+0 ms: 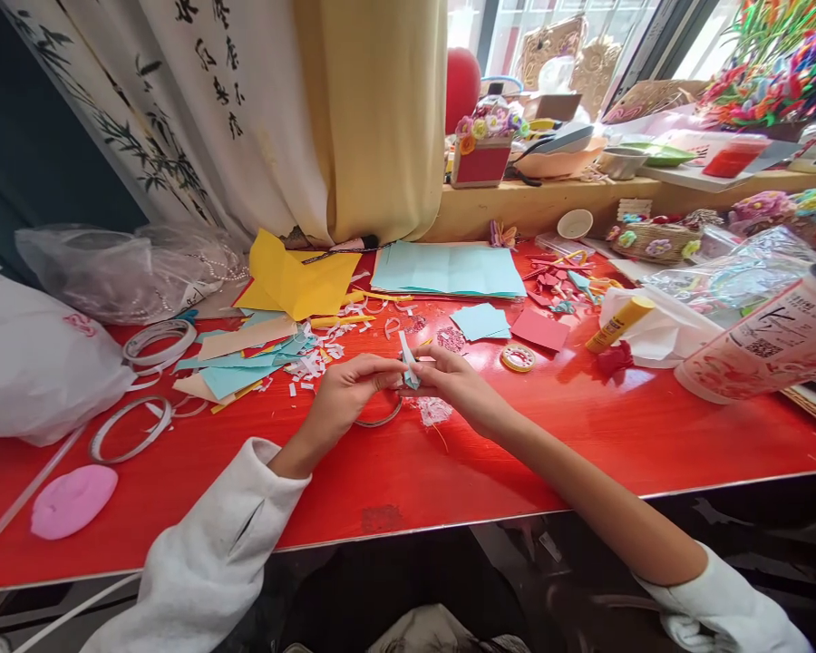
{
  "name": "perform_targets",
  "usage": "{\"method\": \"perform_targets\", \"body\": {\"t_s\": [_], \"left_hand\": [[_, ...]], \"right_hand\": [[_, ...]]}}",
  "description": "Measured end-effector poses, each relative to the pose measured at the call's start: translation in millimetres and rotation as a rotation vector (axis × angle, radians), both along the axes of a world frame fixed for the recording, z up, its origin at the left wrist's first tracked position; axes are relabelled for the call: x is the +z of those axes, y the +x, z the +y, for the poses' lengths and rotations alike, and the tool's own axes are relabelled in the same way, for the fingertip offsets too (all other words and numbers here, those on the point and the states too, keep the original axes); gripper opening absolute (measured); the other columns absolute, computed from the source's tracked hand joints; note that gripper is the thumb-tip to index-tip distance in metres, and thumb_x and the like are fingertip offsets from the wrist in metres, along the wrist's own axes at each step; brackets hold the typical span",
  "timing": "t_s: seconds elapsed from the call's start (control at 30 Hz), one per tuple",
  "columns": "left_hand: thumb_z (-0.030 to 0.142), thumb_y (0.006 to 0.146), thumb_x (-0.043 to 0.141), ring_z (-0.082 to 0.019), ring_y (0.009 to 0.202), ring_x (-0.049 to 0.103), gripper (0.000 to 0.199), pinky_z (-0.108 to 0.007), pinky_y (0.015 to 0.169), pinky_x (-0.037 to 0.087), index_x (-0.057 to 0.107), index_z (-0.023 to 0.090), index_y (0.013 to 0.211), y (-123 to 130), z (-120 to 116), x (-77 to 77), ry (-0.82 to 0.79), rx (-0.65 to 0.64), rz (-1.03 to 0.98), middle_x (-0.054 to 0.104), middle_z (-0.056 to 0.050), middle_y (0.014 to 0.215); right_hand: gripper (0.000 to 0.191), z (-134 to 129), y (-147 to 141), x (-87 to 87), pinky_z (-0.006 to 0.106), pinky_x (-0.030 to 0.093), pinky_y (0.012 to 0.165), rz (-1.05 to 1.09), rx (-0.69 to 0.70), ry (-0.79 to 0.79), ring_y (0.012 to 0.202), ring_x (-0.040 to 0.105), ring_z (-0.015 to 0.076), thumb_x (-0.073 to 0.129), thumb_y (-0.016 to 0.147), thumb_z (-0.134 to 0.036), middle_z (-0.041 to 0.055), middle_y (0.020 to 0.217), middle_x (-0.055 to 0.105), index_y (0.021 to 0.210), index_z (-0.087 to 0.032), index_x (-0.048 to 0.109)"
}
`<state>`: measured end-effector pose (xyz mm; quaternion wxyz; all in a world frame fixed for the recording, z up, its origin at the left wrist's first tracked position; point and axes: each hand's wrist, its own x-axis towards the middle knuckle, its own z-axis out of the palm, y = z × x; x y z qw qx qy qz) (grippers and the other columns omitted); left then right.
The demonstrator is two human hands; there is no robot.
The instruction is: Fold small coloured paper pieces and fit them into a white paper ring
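Observation:
A small folded piece of light blue paper (412,374) is held up above the red table (449,490). My left hand (354,390) pinches its left side between thumb and fingers. From the right, my right hand (459,381) grips the same paper, its fingers closed around the edge. A narrow pale strip sticks up from the fold. Partly behind my hands lies a ring-shaped roll of tape (379,421), and some pinkish-white scraps (435,411) lie just below my right hand.
Blue paper squares (481,322), red squares (540,330) and a small tape roll (518,357) lie behind my right hand. A glue stick (620,325) and a large cup (762,340) are at right. Left are paper offcuts (245,367), tape rings (131,429) and a white bag (41,363).

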<state>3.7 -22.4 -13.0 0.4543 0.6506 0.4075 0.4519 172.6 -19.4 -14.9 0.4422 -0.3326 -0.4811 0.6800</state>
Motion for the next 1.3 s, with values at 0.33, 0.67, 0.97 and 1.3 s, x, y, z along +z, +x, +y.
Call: {"method": "perform_targets", "body": {"t_s": [0.33,0.67,0.97,1.3], "left_hand": [[0.031,0.072,0.064,-0.017,0.084,0.062,0.019,-0.027,0.078,0.048,0.066,0.019,0.086,4.3,-0.9,2.6,-0.071,0.085,-0.022,0.068,-0.002,0.089],[0.033,0.077,0.058,-0.017,0.084,0.062,0.018,-0.027,0.079,0.047,0.066,0.021,0.088,1.4,-3.2,0.5,0.076,0.114,0.138,0.068,-0.002,0.089],[0.029,0.078,0.056,-0.016,0.082,0.061,0.015,-0.024,0.077,0.046,0.066,0.022,0.088,1.2,-4.0,1.6,0.116,0.087,0.179,0.067,-0.001,0.087],[0.028,0.083,0.051,-0.015,0.081,0.059,0.019,-0.024,0.075,0.044,0.065,0.022,0.093,0.3,-6.8,4.4,0.23,0.085,0.335,0.063,-0.002,0.085]], "right_hand": [[0.016,-1.0,0.6,-1.1,0.037,0.052,0.083,-0.004,0.018,-0.013,0.073,0.066,0.0132,0.057,0.08,-0.025,0.0005,0.078,0.065,0.093,-0.018,0.05],[0.015,-0.1,1.5,-2.7,0.036,0.055,0.078,-0.054,0.014,-0.029,0.077,0.066,0.015,0.056,0.081,-0.025,0.0039,0.085,0.066,0.092,-0.017,0.052],[0.012,-0.7,2.0,1.4,0.032,0.055,0.074,-0.081,0.048,-0.01,0.071,0.066,0.0138,0.055,0.082,-0.025,0.0032,0.078,0.065,0.089,-0.016,0.051],[0.011,-1.0,1.9,1.4,0.032,0.055,0.074,-0.105,0.085,-0.001,0.072,0.067,0.0148,0.053,0.083,-0.024,0.0055,0.082,0.065,0.089,-0.014,0.054]]}}
